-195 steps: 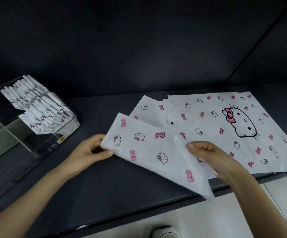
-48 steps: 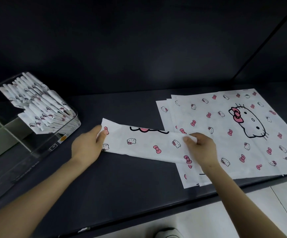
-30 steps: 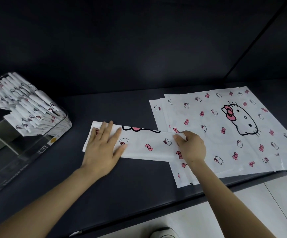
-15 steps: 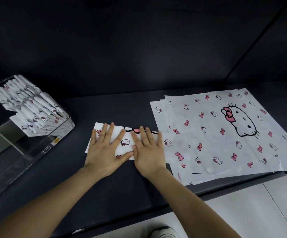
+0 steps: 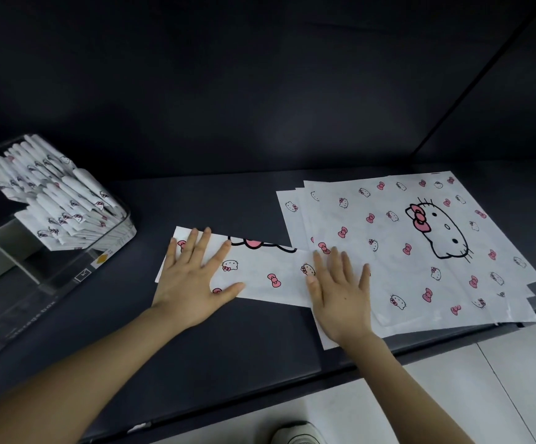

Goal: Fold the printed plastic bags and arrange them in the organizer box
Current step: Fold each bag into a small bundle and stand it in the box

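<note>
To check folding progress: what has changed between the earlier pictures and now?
The bag, earlier a wider sheet held by both hands, now lies folded into a narrow strip. The right hand let go, pressed flat beside the left hand, then slid right to the strip's right end. The left hand stays flat on its left end; the flat stack and organizer box are unchanged.

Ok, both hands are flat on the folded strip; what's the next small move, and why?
Probably pinch the right end of the long white printed plastic strip with the right hand and fold it leftward, while the left hand pins the other end. The strip lies pressed flat, yet is far longer than the compact folded bags in the clear organizer box.
</note>
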{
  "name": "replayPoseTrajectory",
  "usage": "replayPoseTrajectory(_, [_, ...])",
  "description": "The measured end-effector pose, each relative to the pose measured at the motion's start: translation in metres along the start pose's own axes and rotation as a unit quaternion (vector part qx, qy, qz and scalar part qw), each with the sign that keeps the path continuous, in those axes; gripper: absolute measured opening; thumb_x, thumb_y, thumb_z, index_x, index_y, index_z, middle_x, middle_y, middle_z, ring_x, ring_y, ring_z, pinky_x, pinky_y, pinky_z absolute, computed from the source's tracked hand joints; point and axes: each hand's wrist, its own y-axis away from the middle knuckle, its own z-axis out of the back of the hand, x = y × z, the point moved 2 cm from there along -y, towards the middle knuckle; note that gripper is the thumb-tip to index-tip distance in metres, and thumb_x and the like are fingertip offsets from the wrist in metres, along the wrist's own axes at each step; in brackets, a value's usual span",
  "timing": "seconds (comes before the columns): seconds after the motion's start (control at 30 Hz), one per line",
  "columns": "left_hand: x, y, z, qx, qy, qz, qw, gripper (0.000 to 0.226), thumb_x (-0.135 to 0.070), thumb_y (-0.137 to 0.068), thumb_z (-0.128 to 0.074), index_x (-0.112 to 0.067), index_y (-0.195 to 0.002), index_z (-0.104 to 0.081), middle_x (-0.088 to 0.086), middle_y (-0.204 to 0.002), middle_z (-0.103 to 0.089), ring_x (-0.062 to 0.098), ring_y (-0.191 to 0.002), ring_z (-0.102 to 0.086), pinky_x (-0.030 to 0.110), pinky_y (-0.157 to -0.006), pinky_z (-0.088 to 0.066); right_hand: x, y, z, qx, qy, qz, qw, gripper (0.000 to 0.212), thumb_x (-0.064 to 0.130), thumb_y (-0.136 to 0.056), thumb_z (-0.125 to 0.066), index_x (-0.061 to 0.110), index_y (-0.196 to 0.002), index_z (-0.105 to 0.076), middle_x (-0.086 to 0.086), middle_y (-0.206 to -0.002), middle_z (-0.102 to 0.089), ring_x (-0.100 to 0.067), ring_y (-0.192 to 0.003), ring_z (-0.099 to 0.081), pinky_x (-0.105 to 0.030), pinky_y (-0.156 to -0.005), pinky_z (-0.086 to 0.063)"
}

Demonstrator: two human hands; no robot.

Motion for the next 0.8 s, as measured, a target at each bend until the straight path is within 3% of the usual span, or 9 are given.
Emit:
replayPoseTrajectory(0.07, [0.002, 0.000, 0.000, 0.000, -0.005, -0.018, 1.000, 0.099, -0.087, -0.069, 0.017, -0.033, -0.149, -0.004, 0.007, -0.161, 0.001, 0.022, -0.148, 0.008, 0.048, -0.118, 0.007, -0.002, -0.005, 0.006, -0.026, -0.014, 0.009, 1.000, 0.069, 0.051, -0.097, -0.014, 0.007, -0.135, -0.051, -0.019, -0.139, -0.050, -0.039, -0.126, -0.048, -0.059, -0.105, -0.031])
replayPoseTrajectory(0.13, [0.006, -0.003, 0.001, 0.003, -0.011, -0.041, 0.999, 0.098, -0.086, -0.072, 0.013, -0.032, -0.151, -0.010, 0.006, -0.161, -0.001, 0.023, -0.148, 0.005, 0.046, -0.117, 0.007, -0.008, -0.015, 0.009, -0.052, -0.034, 0.013, 0.998, 0.058, 0.047, -0.091, -0.038, 0.003, -0.120, -0.062, -0.016, -0.117, -0.064, -0.039, -0.102, -0.062, -0.050, -0.083, -0.050])
replayPoseTrajectory(0.27, [0.016, -0.009, 0.005, 0.007, -0.012, -0.095, 0.995, 0.094, -0.086, -0.074, 0.009, -0.033, -0.149, -0.006, 0.004, -0.161, 0.001, 0.020, -0.148, 0.007, 0.045, -0.118, 0.005, -0.010, -0.024, 0.026, 0.012, -0.111, -0.025, 0.993, 0.048, 0.039, -0.078, -0.071, 0.018, -0.120, -0.060, 0.001, -0.109, -0.061, -0.023, -0.105, -0.054, -0.034, -0.088, -0.041])
replayPoseTrajectory(0.37, [0.023, -0.015, 0.008, 0.025, -0.018, -0.135, 0.990, 0.093, -0.088, -0.071, 0.011, -0.037, -0.147, 0.003, -0.001, -0.159, 0.011, 0.015, -0.145, 0.016, 0.041, -0.118, 0.011, -0.008, -0.023, 0.029, 0.096, -0.148, -0.044, 0.983, 0.031, 0.038, -0.073, -0.075, 0.026, -0.098, -0.060, 0.009, -0.091, -0.061, -0.016, -0.096, -0.054, -0.028, -0.076, -0.039])
replayPoseTrajectory(0.47, [0.026, -0.017, 0.008, 0.037, -0.025, -0.159, 0.986, 0.092, -0.089, -0.070, 0.012, -0.038, -0.146, 0.006, -0.001, -0.158, 0.014, 0.016, -0.145, 0.019, 0.039, -0.117, 0.013, 0.001, -0.017, 0.030, 0.097, -0.101, -0.006, 0.990, 0.019, 0.035, -0.075, -0.073, 0.022, -0.079, -0.060, 0.007, -0.081, -0.051, -0.018, -0.088, -0.049, -0.026, -0.068, -0.031])
replayPoseTrajectory(0.53, [0.027, -0.017, 0.008, 0.046, -0.028, -0.166, 0.985, 0.092, -0.089, -0.068, 0.013, -0.039, -0.145, 0.009, -0.002, -0.158, 0.018, 0.015, -0.144, 0.022, 0.039, -0.117, 0.014, 0.008, -0.009, 0.030, 0.084, -0.091, 0.014, 0.992, 0.025, 0.030, -0.078, -0.071, 0.025, -0.067, -0.049, 0.008, -0.079, -0.043, -0.018, -0.083, -0.047, -0.021, -0.060, -0.029])
replayPoseTrajectory(0.67, [0.030, -0.020, 0.008, 0.052, -0.026, -0.182, 0.982, 0.090, -0.088, -0.070, 0.010, -0.040, -0.146, 0.007, -0.002, -0.158, 0.018, 0.013, -0.143, 0.025, 0.040, -0.117, 0.013, 0.011, 0.005, 0.028, 0.087, -0.150, -0.013, 0.985, 0.023, 0.022, -0.080, -0.069, 0.023, -0.087, -0.046, 0.006, -0.088, -0.054, -0.017, -0.082, -0.054, -0.021, -0.059, -0.034])
replayPoseTrajectory(0.73, [0.031, -0.021, 0.008, 0.055, -0.026, -0.197, 0.978, 0.090, -0.088, -0.071, 0.009, -0.040, -0.147, 0.005, -0.002, -0.159, 0.016, 0.013, -0.143, 0.025, 0.040, -0.118, 0.013, 0.007, 0.009, 0.028, 0.118, -0.247, -0.054, 0.960, 0.031, 0.018, -0.076, -0.073, 0.023, -0.098, -0.052, 0.005, -0.092, -0.062, -0.017, -0.083, -0.061, -0.021, -0.061, -0.042])
replayPoseTrajectory(0.8, [0.032, -0.022, 0.010, 0.063, -0.026, -0.207, 0.976, 0.089, -0.089, -0.070, 0.009, -0.041, -0.146, 0.005, -0.002, -0.159, 0.015, 0.011, -0.142, 0.026, 0.038, -0.117, 0.016, 0.006, 0.013, 0.030, 0.140, -0.334, -0.077, 0.929, 0.027, 0.012, -0.074, -0.075, 0.022, -0.094, -0.062, 0.004, -0.091, -0.068, -0.015, -0.081, -0.066, -0.024, -0.062, -0.049])
